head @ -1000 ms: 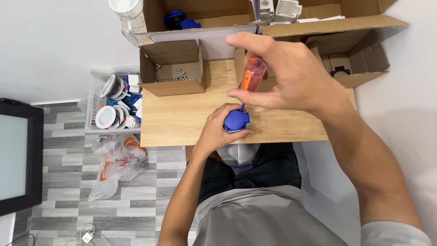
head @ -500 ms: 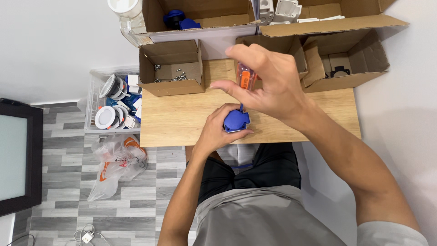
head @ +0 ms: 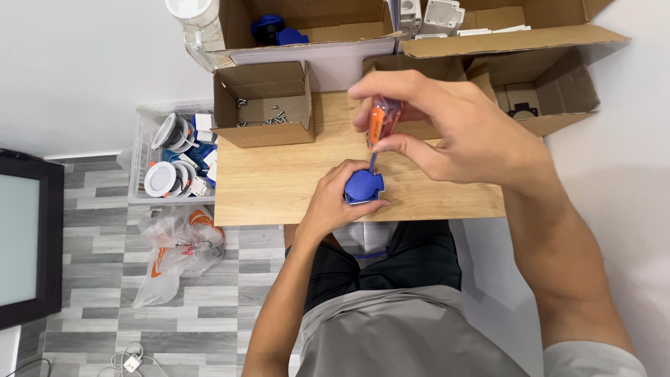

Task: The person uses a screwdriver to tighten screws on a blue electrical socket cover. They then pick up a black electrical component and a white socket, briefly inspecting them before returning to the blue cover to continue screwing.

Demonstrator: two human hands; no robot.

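Blue plastic marks the socket (head: 364,187), a small blocky part resting near the front edge of a pale wooden table (head: 279,188). The left hand (head: 333,199) is clamped around its left side, fingers wrapped on the body, pinning it to the wood. The right hand (head: 447,129) hovers above, fingers closed tight around the orange see-through handle of a screwdriver (head: 381,126). Its thin shaft points straight down, the tip meeting the top of the socket.

The socket looks light, hard and stiff, smooth enough to slip or spin under a turning tip, so gripping its flat sides low down seems safest. The screwdriver is slim and rigid, best held by its ribbed handle.

At the back of the table stands a small open brown carton (head: 263,105) with loose screws on its floor. To the right, another open carton (head: 551,94) holds a dark part. Two large open cartons sit behind; the left one (head: 314,31) holds more blue parts, the right one (head: 502,31) white parts. On the grey floor left of the table, a clear bin (head: 174,157) holds round white fittings, with a crumpled clear bag (head: 178,248) printed in orange beneath it. No labels are legible.
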